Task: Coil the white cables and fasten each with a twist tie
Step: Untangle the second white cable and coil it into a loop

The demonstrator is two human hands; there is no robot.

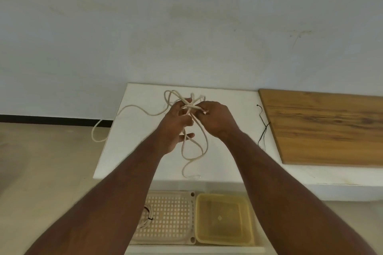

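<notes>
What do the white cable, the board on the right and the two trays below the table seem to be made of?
White cable: looks like matte braided cord, limp in its loops; sheathing unclear. Board: wood or wood-look laminate, with brown grain streaks and a low sheen. Perforated tray: beige moulded plastic with a grid of holes. Yellow tray: translucent plastic, smooth.

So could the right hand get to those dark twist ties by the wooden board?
Probably yes: the twist ties lie bare on the white surface just beside the right hand, but it would first have to release the cable.

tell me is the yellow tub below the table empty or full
Empty: the yellow tub shows only its bare translucent bottom, nothing inside.
</notes>
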